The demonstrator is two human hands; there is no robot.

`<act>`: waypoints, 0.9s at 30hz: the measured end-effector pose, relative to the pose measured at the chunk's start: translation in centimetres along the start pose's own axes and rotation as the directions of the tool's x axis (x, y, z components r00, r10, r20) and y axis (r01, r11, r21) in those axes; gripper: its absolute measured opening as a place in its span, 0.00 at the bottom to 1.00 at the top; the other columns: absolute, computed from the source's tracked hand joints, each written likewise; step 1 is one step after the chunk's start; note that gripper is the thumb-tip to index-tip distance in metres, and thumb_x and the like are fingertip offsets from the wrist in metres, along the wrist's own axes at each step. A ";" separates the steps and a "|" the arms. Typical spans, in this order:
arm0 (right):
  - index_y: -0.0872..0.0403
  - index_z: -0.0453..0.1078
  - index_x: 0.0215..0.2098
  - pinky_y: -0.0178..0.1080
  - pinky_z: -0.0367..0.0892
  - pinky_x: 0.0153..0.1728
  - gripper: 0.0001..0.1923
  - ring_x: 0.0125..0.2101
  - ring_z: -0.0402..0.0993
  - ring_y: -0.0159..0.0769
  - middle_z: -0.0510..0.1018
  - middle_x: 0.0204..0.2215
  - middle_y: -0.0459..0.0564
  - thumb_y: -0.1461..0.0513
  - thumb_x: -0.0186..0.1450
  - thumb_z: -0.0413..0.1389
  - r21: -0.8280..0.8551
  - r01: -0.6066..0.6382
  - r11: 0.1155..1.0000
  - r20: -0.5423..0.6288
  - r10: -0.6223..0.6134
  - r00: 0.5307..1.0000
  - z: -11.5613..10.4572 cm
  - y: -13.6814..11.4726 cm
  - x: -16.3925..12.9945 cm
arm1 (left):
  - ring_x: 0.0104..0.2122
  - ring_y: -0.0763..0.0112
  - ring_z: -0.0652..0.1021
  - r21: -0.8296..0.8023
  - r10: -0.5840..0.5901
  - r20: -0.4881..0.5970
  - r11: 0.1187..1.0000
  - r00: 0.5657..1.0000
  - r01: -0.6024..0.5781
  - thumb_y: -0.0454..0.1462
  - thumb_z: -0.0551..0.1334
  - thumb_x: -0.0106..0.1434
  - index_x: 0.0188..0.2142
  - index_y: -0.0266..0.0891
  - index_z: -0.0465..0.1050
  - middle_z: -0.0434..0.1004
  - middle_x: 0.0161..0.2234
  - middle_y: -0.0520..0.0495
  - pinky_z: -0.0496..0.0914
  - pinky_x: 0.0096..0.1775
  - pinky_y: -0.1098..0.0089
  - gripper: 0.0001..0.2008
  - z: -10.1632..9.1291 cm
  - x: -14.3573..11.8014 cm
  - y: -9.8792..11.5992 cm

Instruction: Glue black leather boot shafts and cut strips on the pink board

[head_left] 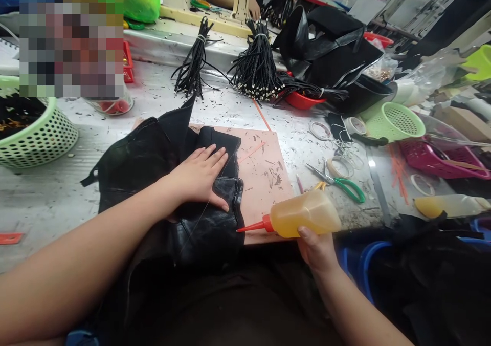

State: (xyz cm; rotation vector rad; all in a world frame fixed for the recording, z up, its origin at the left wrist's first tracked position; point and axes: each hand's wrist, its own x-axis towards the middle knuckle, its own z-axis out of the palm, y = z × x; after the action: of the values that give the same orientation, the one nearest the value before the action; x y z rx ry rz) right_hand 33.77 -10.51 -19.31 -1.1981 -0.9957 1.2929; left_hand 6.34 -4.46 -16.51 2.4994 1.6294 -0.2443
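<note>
At the left of the grey metal worktop [92, 149], a pale green perforated plastic basket [48, 136] is set down, well apart from a creased black leather-like piece [143, 151], which is spread near the middle of the worktop's near edge. Its right part is laid over a flat pink board [268, 177], and its wavy right border is run roughly from far to near. The left hand [203, 169] is pressed palm down on this piece; its fingers are straight and aimed toward the far right, its thumb is angled toward the border, and nothing is enclosed by its grip. To the right, a translucent squeeze bottle of amber liquid [307, 213] is held by the right hand [316, 246], whose grip is closed around the near side of the bottle's body. The bottle's long axis is laid almost crosswise to the border, and its slim red cone nozzle [253, 226] is pointed left from the grip, its tip placed at the border's near end; whether contact is made cannot be told. The border is therefore reached more closely by the right hand's nozzle, while the left thumb is placed just beyond it. Room along the border is offered by the board's fleck-marked right strip, bounded on the right by green-handled metal scissors [349, 188] and a steel strip [378, 190] near the worktop's near edge.
</note>
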 end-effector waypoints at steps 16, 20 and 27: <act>0.53 0.72 0.34 0.45 0.72 0.31 0.22 0.29 0.74 0.41 0.78 0.29 0.50 0.54 0.43 0.66 -0.035 -0.002 0.999 0.041 0.004 0.999 -2.2 1.5 -0.6 | 0.63 0.51 0.41 0.002 -0.003 0.008 1.000 1.000 0.003 0.69 0.51 0.39 0.63 0.27 0.40 0.38 0.65 0.35 0.35 0.59 0.61 0.64 0.0 0.1 0.0; 0.53 0.71 0.35 0.46 0.72 0.33 0.22 0.30 0.74 0.41 0.78 0.29 0.50 0.54 0.44 0.66 -0.040 0.014 0.999 0.039 -0.012 0.999 -2.0 1.5 -0.4 | 0.63 0.51 0.40 -0.001 -0.001 0.008 1.000 1.000 0.001 0.69 0.51 0.39 0.63 0.27 0.40 0.37 0.65 0.36 0.34 0.59 0.61 0.63 0.2 0.1 0.0; 0.51 0.67 0.40 0.47 0.73 0.34 0.26 0.34 0.74 0.42 0.77 0.34 0.49 0.58 0.44 0.67 -0.029 0.097 0.995 0.068 -0.094 0.993 -1.8 1.6 0.2 | 0.63 0.50 0.41 -0.016 0.002 0.006 1.000 1.000 -0.002 0.69 0.52 0.39 0.63 0.26 0.40 0.37 0.65 0.35 0.35 0.59 0.60 0.63 0.0 0.1 0.0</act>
State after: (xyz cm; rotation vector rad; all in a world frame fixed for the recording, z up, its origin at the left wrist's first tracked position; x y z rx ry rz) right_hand 35.26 -10.59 -21.18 -1.1244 -1.1132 1.2523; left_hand 6.35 -4.42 -16.56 2.4857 1.6198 -0.2370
